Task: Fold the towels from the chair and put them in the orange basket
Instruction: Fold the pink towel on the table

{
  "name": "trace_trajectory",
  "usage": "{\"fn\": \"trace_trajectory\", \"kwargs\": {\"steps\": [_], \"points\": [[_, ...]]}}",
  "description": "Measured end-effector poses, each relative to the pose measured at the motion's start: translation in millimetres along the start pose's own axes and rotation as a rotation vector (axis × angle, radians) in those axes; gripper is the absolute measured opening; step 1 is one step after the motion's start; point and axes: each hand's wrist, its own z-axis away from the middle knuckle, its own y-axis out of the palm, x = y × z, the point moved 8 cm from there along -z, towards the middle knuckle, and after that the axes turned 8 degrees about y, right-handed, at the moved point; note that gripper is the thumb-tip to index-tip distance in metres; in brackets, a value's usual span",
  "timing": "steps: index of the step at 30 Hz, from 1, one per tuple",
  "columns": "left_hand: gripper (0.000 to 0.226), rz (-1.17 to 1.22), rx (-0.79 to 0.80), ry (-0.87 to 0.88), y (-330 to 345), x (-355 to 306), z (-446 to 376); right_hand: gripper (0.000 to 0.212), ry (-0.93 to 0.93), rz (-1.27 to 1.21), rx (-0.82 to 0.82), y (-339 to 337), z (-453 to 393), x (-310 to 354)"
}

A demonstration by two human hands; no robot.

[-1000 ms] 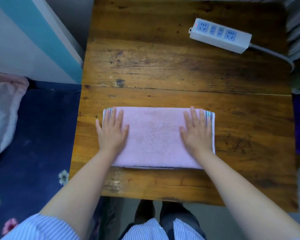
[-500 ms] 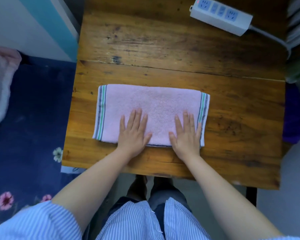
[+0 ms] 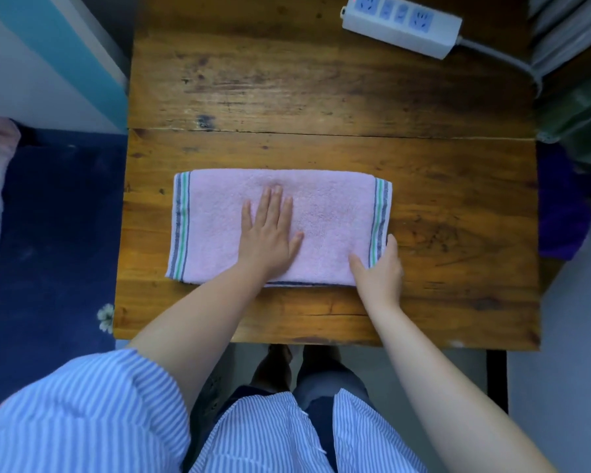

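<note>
While right hand (image 3: 377, 268) pinches striped near-right corner of pink towel (image 3: 325, 216), left hand (image 3: 267, 233) presses flat, fingers straight, beside grip at towel's middle. Towel lies on wooden table (image 3: 321, 97). Step judged: second fold; next, carry gripped end across.

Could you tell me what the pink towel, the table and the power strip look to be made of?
Pink folded towel with striped ends: soft terry cloth, probably cotton; fuzzy nap. Brown plank table: worn, varnished wood; visible grain, knots, seam between boards. White power strip: smooth moulded plastic, matte by the look.
</note>
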Motion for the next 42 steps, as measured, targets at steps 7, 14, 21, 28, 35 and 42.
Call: {"fn": "trace_trajectory", "kwargs": {"steps": [7, 14, 21, 28, 35, 42], "points": [[0.065, 0.03, 0.006, -0.01, -3, 0, 1, 0.025, 0.076, -0.065, -0.028, -3, -5, 3], [0.07, 0.106, -0.077, -0.06, -16, 43, 30, 0.011, -0.334, -0.074, -0.157, -19, 33, 74], [0.049, 0.184, -0.251, -0.337, -32, 148, 108, 0.032, -0.953, -0.003, -0.07, 55, 129, 181], [0.046, 0.375, -0.316, -0.504, 0, 196, 178, 0.051, -0.939, 0.557, 0.438, 168, 161, 147], [0.043, 0.628, -0.337, -0.425, 2, 178, 160, 0.041, -1.102, 0.723, 0.16, 126, 134, 121], [0.045, 0.799, -0.248, -0.407, -17, 156, 99, 0.072, -0.968, 0.939, 0.151, 136, 116, 107]]}}
